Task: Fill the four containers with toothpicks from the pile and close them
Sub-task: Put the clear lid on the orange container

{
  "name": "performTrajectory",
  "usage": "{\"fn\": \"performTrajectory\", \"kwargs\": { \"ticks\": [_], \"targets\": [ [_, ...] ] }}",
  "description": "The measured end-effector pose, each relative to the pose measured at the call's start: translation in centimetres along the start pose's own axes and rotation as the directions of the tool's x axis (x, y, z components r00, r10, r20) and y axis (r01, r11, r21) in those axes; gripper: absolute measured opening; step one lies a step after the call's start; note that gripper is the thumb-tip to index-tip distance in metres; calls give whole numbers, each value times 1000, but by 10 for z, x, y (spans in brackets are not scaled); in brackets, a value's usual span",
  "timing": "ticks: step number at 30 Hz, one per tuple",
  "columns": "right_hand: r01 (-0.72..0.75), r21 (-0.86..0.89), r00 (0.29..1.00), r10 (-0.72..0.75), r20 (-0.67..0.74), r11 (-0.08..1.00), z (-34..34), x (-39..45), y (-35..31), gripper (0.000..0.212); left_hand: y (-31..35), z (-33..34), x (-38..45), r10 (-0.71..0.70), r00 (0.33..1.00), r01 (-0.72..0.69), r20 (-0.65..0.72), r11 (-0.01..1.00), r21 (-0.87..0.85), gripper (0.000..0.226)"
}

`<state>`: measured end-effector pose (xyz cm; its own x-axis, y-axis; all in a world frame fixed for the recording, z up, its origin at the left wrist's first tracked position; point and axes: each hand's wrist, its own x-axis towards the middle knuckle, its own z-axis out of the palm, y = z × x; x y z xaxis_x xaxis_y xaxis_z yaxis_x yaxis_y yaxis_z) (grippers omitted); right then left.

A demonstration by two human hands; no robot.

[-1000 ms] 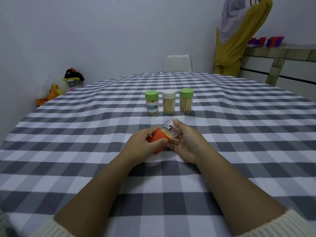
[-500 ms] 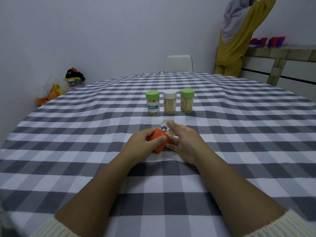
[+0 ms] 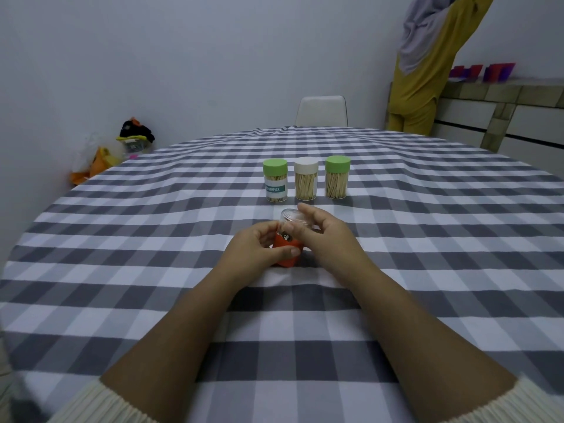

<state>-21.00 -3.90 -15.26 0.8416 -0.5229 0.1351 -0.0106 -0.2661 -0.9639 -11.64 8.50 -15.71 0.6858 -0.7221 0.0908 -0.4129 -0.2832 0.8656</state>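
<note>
The last toothpick jar (image 3: 288, 232) sits near me on the checked table (image 3: 152, 270), upside down it seems, my left hand (image 3: 254, 254) with its fingers curled round the orange lid (image 3: 287, 254) and my right hand (image 3: 323, 239) pinching the clear body. I should hold the lid steady, twist until snug, then stand it upright. Behind stand three closed jars; the left, green-lidded one (image 3: 275, 184) reads "TOOTHPICK".

Domestic dining room. Evidence: round worktop under grey-and-white checked cloth (image 3: 152, 239), white moulded chair (image 3: 322, 111) at far edge, tiled counter (image 3: 500, 96) along right wall, bags heaped on floor (image 3: 122, 151).
</note>
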Motion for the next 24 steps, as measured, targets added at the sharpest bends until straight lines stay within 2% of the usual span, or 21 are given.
{"fn": "performTrajectory", "kwargs": {
  "ticks": [5, 8, 12, 16, 20, 22, 24],
  "targets": [
    [72, -157, 997, -68, 28, 985, 7, -3, -4, 62, -1, -7, 1, -17, 1000, 17, 14, 999, 41, 49],
    [133, -248, 991, -126, 46, 960, 14, -5, -4, 64, 0, -9, -1, -5, 1000, 3, 30, 999, 54, 47],
    [137, -225, 990, -129, 48, 965, 16, -5, 2, 67, -3, -7, 1, -12, 1000, 11, 12, 998, 61, 54],
    [62, -92, 997, -58, 48, 994, 16, -4, 7, 74, -6, -3, 1, -20, 999, 22, -42, 999, 44, 54],
    [-22, -68, 996, 28, 89, 997, 8, 5, 9, 55, 1, -1, 7, -23, 994, 31, -107, 997, 71, 47],
    [-75, -122, 996, 80, 37, 990, -2, 14, 4, 62, 10, -7, 17, -53, 983, 60, -176, 998, 35, 50],
    [-104, -140, 993, 95, -72, 985, -18, 27, -2, 64, 18, -17, 30, -97, 957, 92, -272, 995, -30, 53]
  ]
}}
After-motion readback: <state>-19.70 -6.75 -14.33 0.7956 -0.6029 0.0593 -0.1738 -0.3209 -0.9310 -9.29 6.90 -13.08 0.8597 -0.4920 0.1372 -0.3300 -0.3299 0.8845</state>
